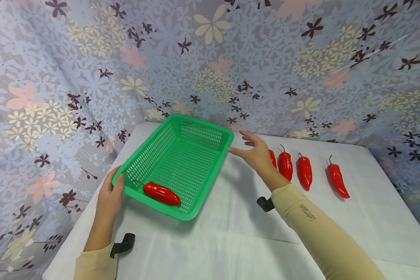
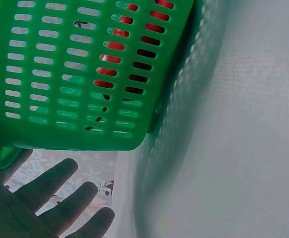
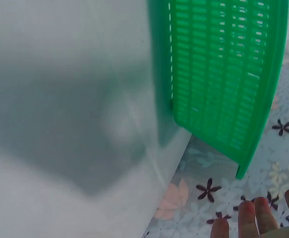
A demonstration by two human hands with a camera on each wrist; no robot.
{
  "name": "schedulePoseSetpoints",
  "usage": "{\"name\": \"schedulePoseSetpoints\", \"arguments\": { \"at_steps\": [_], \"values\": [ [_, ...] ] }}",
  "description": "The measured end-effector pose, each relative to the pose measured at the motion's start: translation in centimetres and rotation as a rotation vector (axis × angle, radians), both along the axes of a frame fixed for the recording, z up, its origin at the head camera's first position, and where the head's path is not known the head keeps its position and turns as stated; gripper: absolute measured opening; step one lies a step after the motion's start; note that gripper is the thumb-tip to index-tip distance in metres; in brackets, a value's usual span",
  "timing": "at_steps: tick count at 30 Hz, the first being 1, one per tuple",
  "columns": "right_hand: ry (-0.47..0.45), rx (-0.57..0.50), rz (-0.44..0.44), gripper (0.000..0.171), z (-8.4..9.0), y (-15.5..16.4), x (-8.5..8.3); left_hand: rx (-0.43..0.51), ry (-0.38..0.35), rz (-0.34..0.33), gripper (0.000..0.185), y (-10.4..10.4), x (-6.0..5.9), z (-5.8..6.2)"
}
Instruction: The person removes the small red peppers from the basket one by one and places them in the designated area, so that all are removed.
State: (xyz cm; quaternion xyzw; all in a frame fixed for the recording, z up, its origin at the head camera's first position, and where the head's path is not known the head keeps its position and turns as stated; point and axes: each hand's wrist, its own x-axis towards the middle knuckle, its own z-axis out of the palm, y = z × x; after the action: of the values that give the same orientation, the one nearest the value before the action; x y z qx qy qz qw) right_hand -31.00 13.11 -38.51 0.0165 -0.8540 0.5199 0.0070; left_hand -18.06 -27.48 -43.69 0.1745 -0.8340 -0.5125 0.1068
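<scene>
A green plastic basket with slotted walls stands at the left of the white table. One red chili pepper lies inside it along the near wall; its red shows through the slots in the left wrist view. My left hand pinches the rim at the near left corner, thumb over the edge, the other fingers spread below it. By the far right corner, my right hand has its fingers spread, thumb tip at the rim; whether it touches is unclear. Its fingertips show near the basket's corner in the right wrist view.
Several more red peppers lie in a row on the white cloth right of the basket, the leftmost partly hidden behind my right hand. Flower-patterned fabric rises behind the table and at its left.
</scene>
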Motion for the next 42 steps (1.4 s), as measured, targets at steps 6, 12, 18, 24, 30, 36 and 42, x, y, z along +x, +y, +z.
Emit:
{"name": "schedulePoseSetpoints", "arguments": {
  "at_steps": [6,12,18,24,30,36,42],
  "values": [
    [0.028,0.008,0.036,0.078,0.4,-1.4,-0.1,-0.003,0.001,-0.005,0.062,-0.2,-0.1,0.1],
    [0.035,0.006,0.083,0.078,0.8,-2.9,-0.1,-0.001,-0.007,-0.004,0.063,-0.3,-0.1,0.1],
    [0.059,-0.003,0.138,0.078,1.0,-4.5,-0.1,-0.006,-0.021,-0.002,0.064,-0.4,-0.2,0.1],
    [0.066,-0.013,0.207,0.077,1.0,-6.3,0.1,-0.013,-0.032,0.004,0.063,-0.4,-0.1,0.0],
    [0.046,-0.012,0.278,0.077,1.1,-8.2,0.7,-0.010,-0.022,0.001,0.062,-0.3,-0.3,-0.2],
    [0.042,0.016,0.345,0.078,0.9,-10.2,1.0,-0.010,-0.023,0.009,0.063,-0.2,-0.4,-0.2],
    [0.019,0.090,0.432,0.082,0.6,-12.1,1.7,-0.003,-0.036,0.013,0.063,-0.1,-0.3,-0.1]
  ]
}}
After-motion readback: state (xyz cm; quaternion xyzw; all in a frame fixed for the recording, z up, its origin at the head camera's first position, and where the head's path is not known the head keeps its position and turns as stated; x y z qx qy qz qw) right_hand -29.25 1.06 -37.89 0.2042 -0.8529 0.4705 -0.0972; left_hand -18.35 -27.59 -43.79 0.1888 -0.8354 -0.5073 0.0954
